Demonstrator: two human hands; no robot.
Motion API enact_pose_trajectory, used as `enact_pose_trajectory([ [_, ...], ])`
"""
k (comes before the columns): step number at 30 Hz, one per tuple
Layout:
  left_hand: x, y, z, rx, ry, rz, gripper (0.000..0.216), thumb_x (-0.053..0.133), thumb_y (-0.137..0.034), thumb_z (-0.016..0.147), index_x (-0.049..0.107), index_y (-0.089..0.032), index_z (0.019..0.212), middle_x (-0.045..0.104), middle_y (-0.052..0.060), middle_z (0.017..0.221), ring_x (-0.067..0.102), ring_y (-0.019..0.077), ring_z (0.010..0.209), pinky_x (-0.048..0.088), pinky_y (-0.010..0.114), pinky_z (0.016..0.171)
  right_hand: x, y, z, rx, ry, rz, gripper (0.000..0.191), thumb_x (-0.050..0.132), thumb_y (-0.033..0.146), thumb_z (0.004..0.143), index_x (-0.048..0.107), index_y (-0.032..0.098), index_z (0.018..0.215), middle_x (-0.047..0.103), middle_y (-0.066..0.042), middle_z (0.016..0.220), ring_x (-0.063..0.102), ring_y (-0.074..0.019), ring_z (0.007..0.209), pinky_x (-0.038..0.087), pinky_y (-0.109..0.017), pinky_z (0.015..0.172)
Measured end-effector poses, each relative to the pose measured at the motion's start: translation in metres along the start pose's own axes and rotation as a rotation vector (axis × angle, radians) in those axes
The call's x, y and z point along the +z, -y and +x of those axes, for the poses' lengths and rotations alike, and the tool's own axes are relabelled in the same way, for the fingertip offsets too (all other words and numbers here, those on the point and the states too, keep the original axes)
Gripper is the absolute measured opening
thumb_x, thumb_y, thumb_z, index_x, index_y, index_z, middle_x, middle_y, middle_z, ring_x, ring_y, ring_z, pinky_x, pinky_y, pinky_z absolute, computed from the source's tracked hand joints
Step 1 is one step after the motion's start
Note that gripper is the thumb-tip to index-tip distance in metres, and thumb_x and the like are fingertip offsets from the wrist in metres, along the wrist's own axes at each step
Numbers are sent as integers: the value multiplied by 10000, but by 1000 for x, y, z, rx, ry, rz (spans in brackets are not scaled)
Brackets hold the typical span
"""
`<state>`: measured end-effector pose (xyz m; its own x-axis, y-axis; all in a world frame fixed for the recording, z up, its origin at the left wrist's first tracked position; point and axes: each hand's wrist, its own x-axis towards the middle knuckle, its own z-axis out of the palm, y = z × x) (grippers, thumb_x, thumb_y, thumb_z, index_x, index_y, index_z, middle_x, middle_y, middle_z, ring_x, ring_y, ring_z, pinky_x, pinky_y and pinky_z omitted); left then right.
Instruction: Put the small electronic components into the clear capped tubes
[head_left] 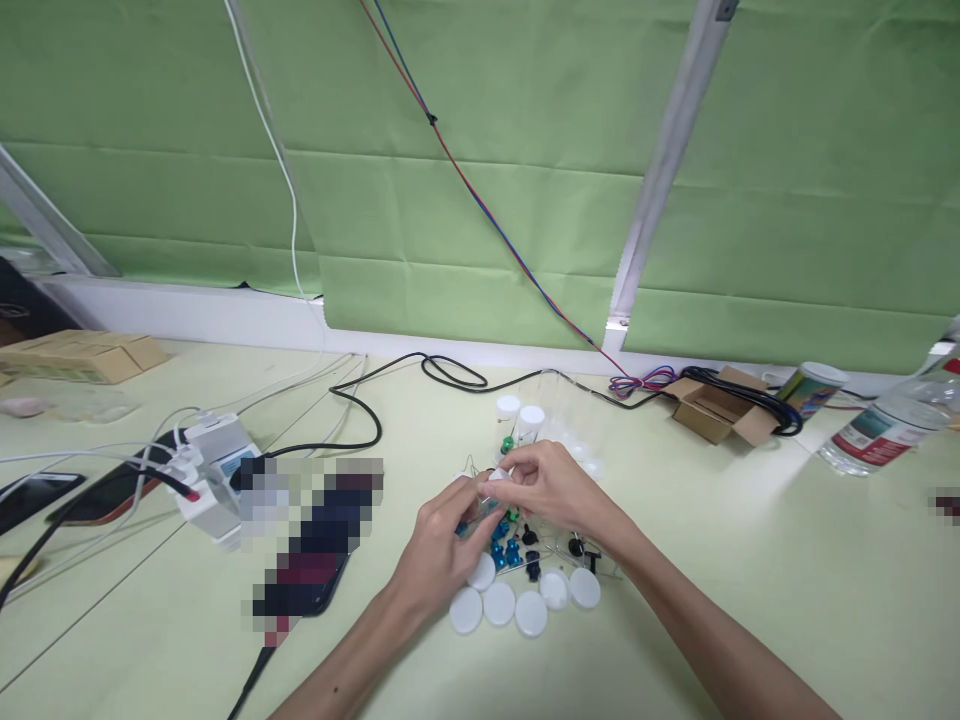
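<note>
My pale table, bearing: white round lids, small blue pieces, small black pieces; beyond, black cable, open cardboard box, water bottle; at my left, phone.

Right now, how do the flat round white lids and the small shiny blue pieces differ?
Shape: the flat round white lids are discs; the small shiny blue pieces are irregular.
Size: each lid is wider than a blue piece.
Shared: both lie on the pale table.
</note>
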<state>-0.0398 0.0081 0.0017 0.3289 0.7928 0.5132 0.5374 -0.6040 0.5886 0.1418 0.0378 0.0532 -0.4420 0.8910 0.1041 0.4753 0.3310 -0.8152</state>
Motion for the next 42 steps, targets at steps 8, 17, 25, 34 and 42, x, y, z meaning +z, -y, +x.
enact_pose_trajectory([
  [8, 1, 2, 0, -9, -12, -12, 244, 556, -217, 907, 607, -214, 1146, 527, -13, 735, 463, 131, 636, 419, 245, 612, -1, 1, 0, -52, 11, 12, 377, 604, 454, 838, 496, 175, 609, 426, 48, 556, 383, -87, 518, 233, -236, 480],
  [17, 2, 1, 1, -8, -28, 26, 223, 563, -225, 895, 620, -204, 1109, 542, -17, 716, 487, 129, 619, 438, 245, 599, -1, 1, 0, -47, 5, -65, 349, 599, 425, 822, 457, 186, 610, 396, 50, 575, 370, -100, 549, 245, -241, 493],
  [25, 4, 1, 2, -46, 4, 37, 315, 558, -220, 893, 562, -203, 1207, 652, 31, 895, 582, 142, 714, 507, 273, 667, 2, 0, 1, -3, 21, -119, 301, 576, 408, 814, 462, 192, 639, 380, 55, 602, 344, -105, 579, 240, -230, 500],
  [34, 3, 5, 0, -12, -58, 92, 418, 632, -266, 858, 533, -191, 1258, 689, 84, 1136, 659, 207, 987, 545, 333, 843, -2, 10, -3, -24, 26, -129, 293, 553, 403, 849, 495, 189, 657, 405, 53, 606, 356, -102, 571, 244, -239, 494],
  [42, -1, 2, 3, 40, -68, 194, 454, 628, -310, 869, 511, -193, 1292, 695, 70, 1074, 664, 190, 911, 544, 307, 795, -23, 21, -4, -24, -80, -142, 286, 547, 411, 863, 571, 183, 692, 469, 31, 618, 397, -114, 574, 283, -241, 503],
])
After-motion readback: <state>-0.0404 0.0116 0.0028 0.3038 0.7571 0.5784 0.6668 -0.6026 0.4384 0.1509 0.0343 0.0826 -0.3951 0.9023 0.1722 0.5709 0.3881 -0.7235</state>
